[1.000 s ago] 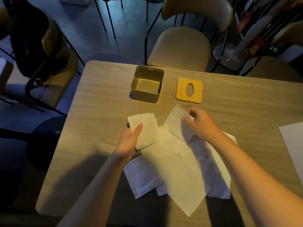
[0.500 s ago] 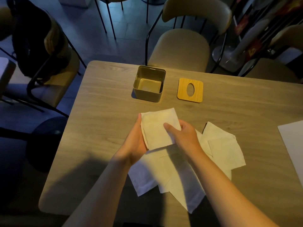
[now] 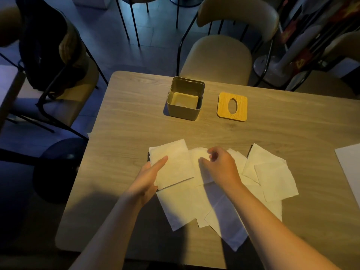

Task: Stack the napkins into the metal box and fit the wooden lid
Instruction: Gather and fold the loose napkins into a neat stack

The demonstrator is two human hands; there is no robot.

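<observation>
Head view, looking down at the desk (image 3: 126, 121): the left hand (image 3: 151, 177) grips a folded napkin (image 3: 171, 162), thumb pressed on top and fingers hidden beneath, at about 9 o'clock of the loose napkin pile (image 3: 214, 201). The right hand (image 3: 220, 166) hovers just beside it with fingers loosely curled and nothing clearly pinched; whether the fingertips touch the paper below cannot be told. More folded napkins (image 3: 270, 176) lie at 3 o'clock of that hand. The metal box (image 3: 184, 112) stands open toward 12 o'clock, well apart from the pile; its floor looks bare or nearly so. The wooden lid (image 3: 224, 106) lies flat just to its 3 o'clock side, oval slot up.

The napkins are likely very light, limp and easily creased or torn; they are best pinched near a folded edge or carried flat between thumb and fingers so the squares stay aligned. The lid should be stiff and light, and is best taken by opposite edges.
</observation>
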